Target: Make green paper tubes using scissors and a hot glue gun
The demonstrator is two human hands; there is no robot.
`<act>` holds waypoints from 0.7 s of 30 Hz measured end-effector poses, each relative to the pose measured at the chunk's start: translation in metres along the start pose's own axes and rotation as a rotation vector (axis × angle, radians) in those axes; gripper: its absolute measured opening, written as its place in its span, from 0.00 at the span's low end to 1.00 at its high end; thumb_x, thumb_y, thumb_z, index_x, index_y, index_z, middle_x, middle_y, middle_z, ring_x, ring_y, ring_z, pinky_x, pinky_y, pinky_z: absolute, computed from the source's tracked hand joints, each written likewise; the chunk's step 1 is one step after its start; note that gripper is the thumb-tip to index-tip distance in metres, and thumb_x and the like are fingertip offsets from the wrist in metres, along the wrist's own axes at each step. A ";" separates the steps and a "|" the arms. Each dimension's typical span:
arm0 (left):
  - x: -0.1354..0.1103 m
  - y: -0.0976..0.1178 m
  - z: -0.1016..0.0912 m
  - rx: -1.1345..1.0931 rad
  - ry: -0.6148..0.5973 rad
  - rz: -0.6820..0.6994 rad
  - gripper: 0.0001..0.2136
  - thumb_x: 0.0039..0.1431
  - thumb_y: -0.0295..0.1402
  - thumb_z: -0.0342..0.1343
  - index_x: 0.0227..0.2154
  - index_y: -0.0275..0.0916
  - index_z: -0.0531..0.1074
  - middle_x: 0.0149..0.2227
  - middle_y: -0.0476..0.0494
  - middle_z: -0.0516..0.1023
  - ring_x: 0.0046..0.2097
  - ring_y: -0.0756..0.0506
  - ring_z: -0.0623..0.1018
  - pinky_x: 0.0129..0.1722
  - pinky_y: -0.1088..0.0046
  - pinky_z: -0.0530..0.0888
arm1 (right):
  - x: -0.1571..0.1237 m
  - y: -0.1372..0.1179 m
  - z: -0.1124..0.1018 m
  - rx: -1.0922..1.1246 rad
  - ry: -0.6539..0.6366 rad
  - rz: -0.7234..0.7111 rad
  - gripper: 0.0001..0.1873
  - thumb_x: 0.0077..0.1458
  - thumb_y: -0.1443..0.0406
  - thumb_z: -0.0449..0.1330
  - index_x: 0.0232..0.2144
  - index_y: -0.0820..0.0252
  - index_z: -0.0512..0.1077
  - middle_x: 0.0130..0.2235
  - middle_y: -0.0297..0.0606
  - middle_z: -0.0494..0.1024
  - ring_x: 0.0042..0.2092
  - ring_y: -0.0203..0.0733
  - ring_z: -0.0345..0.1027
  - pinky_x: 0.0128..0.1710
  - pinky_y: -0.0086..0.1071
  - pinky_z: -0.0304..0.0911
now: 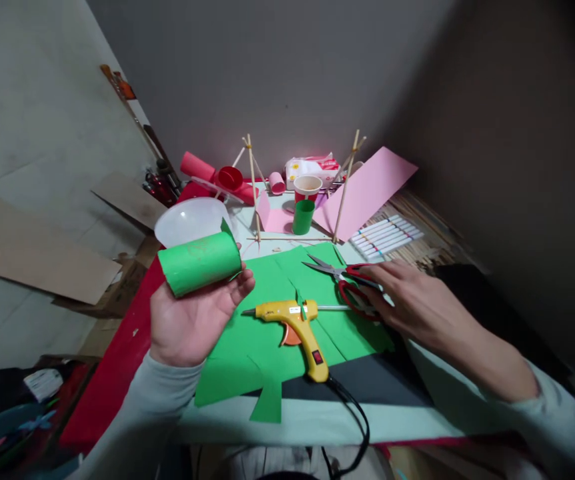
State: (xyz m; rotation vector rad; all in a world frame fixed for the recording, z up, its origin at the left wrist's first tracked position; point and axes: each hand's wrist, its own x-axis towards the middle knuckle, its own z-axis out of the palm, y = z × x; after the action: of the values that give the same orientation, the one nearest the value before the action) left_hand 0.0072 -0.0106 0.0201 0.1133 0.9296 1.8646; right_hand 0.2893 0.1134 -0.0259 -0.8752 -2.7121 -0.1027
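My left hand (pixel 192 320), palm up, has its fingers curled under a green paper-covered tube (pixel 200 263), which lies tilted above the table. A small pointed flap of green paper sticks up at the tube's far right end. At the right, my right hand (pixel 407 293) is on the red handles of a pair of scissors (pixel 350 280); the blades are slightly apart and point left. Some of its fingers are hidden beneath the hand. Between both hands lies a yellow glue gun (pixel 292 320), its nozzle to the left, on green paper sheets (pixel 237 353).
Behind stands a thin stick frame (pixel 255 193) near a small green cup-like tube (pixel 303 218), a paper cup (pixel 308 187) and pink card (pixel 372 187). Markers (pixel 387 237) lie at right, a translucent bowl (pixel 192 220) at left. The glue gun's black cord (pixel 362 413) hangs over the front edge.
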 end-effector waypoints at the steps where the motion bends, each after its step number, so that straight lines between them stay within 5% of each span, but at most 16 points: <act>1: -0.001 -0.003 0.002 -0.020 -0.007 0.002 0.26 0.67 0.37 0.41 0.56 0.20 0.70 0.38 0.26 0.83 0.34 0.38 0.84 0.33 0.63 0.86 | -0.006 0.001 0.006 -0.006 -0.006 -0.002 0.15 0.70 0.63 0.50 0.47 0.64 0.75 0.42 0.51 0.82 0.40 0.51 0.77 0.36 0.39 0.69; 5: -0.004 -0.013 0.009 -0.080 -0.059 -0.031 0.30 0.66 0.41 0.45 0.62 0.20 0.65 0.38 0.26 0.82 0.37 0.37 0.84 0.36 0.62 0.86 | -0.012 -0.001 0.018 -0.010 -0.045 -0.016 0.15 0.70 0.65 0.50 0.46 0.64 0.75 0.43 0.52 0.82 0.45 0.54 0.78 0.45 0.44 0.71; 12: -0.006 -0.022 0.021 -0.004 -0.100 -0.074 0.31 0.67 0.42 0.43 0.62 0.17 0.66 0.39 0.25 0.82 0.35 0.38 0.83 0.33 0.66 0.83 | -0.003 0.005 0.027 0.041 -0.101 -0.001 0.08 0.63 0.72 0.54 0.38 0.62 0.73 0.36 0.47 0.81 0.32 0.47 0.75 0.29 0.35 0.62; 17: -0.008 -0.028 0.030 0.035 0.011 0.013 0.28 0.63 0.39 0.45 0.56 0.21 0.73 0.37 0.27 0.82 0.33 0.39 0.82 0.31 0.66 0.82 | -0.004 0.010 0.019 0.144 -0.053 -0.003 0.09 0.67 0.66 0.53 0.47 0.62 0.68 0.37 0.44 0.79 0.33 0.44 0.75 0.31 0.34 0.65; 21: -0.009 -0.032 0.033 0.002 0.054 0.055 0.20 0.62 0.36 0.46 0.40 0.30 0.81 0.37 0.29 0.83 0.36 0.39 0.83 0.34 0.64 0.84 | -0.005 0.006 -0.005 0.449 0.164 0.077 0.22 0.69 0.62 0.55 0.62 0.60 0.59 0.36 0.36 0.76 0.32 0.39 0.72 0.31 0.30 0.68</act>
State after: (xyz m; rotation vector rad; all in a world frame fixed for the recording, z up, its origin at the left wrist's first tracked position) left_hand 0.0506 0.0065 0.0255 0.0904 0.9741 1.9256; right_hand 0.2979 0.1150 -0.0225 -0.7908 -2.4019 0.4157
